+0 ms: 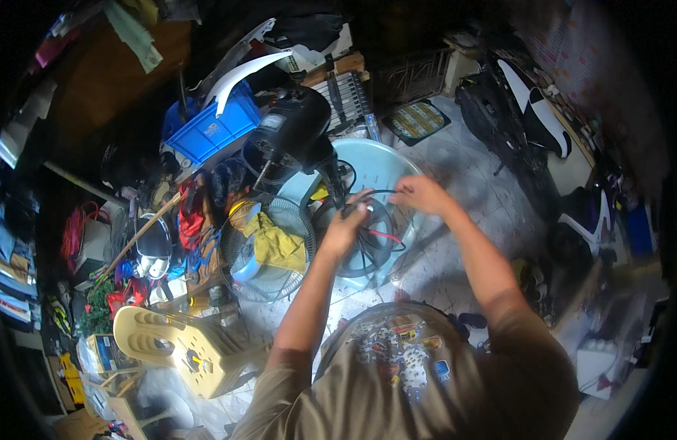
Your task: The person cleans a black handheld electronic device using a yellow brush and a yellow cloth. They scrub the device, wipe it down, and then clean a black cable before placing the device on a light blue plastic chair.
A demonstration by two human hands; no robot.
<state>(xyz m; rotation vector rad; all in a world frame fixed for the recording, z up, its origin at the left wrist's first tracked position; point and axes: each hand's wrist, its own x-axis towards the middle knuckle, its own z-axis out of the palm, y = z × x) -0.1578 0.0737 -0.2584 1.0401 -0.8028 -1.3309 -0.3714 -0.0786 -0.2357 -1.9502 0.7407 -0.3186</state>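
Note:
My right hand (pixel 421 193) pinches one end of a black cable (pixel 379 191) between its fingertips. The cable runs left to my left hand (pixel 349 220), which grips it beside the black neck (pixel 333 179) of an electric fan. Up and to the left is the black fan motor housing (pixel 289 132), with a metal shaft (pixel 263 175) sticking out. Under my hands, a round dark base (pixel 366 258) and loose black and red wires (pixel 386 236) rest on a light blue plastic chair (pixel 382 157). My left fingers partly hide the cable's other end.
Left of my hands, a fan grille (pixel 234 258) holds a yellow cloth (pixel 278 242). A stack of cream plastic stools (pixel 198 357) stands at lower left. Behind is a blue crate (pixel 214 126). A motorcycle (pixel 498 121) stands at right. A patterned mat (pixel 417 121) lies on the tiled floor.

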